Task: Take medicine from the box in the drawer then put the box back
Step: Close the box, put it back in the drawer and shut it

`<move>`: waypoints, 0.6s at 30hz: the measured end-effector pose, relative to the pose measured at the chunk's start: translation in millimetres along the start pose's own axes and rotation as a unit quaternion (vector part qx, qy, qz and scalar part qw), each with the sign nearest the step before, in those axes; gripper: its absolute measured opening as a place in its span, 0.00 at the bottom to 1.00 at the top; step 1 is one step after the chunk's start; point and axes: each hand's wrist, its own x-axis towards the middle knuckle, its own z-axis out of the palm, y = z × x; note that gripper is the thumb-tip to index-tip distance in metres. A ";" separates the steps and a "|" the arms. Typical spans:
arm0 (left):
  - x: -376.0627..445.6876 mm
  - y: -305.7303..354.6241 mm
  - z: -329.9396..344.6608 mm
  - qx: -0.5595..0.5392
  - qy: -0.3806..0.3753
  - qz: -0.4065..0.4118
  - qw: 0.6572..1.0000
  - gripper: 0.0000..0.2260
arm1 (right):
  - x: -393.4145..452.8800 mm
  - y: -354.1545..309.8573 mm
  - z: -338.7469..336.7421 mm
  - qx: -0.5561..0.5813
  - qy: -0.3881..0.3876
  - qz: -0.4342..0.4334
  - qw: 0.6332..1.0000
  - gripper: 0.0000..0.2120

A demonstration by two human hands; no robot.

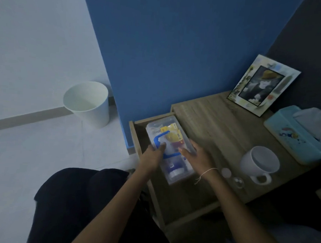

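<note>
A clear plastic medicine box (170, 150) with a blue handle lies lengthwise in the open wooden drawer (137, 138); yellow, red and blue packages show through its lid. My left hand (153, 154) grips the box's left edge near the handle. My right hand (196, 154) presses on its right edge, fingers on the lid. A small round white cap (226, 172) and a small clear round item (238, 182) lie on the tabletop just right of my right wrist.
On the wooden bedside table (220, 127) stand a white mug (261, 162), a light blue tissue box (299, 133) and a picture frame (262, 87). A white waste bin (88, 103) stands on the floor to the left, beside the blue wall.
</note>
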 end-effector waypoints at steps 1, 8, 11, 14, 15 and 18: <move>1.4 -6.4 2.7 0.011 -0.008 -0.013 1.000 0.19 | -1.3 6.0 4.7 -0.029 -0.007 -0.010 0.999 0.22; 14.7 -26.2 27.3 0.107 0.050 -0.067 0.991 0.32 | -9.7 26.1 41.6 -0.086 0.026 0.067 0.994 0.20; 21.5 -29.6 33.8 0.127 0.053 -0.079 0.987 0.33 | -3.3 27.8 53.9 -0.173 0.038 0.156 0.972 0.22; 25.2 -36.3 38.0 0.131 0.049 -0.106 0.985 0.31 | -2.3 42.6 58.5 -0.080 0.009 0.126 0.989 0.21; 26.5 -39.9 39.3 0.136 0.050 -0.113 0.983 0.30 | -6.8 45.9 57.8 -0.035 -0.013 0.097 0.995 0.21; 29.5 -46.5 43.9 0.146 0.056 -0.107 0.982 0.31 | -0.2 56.7 52.3 -0.042 -0.024 0.092 0.995 0.25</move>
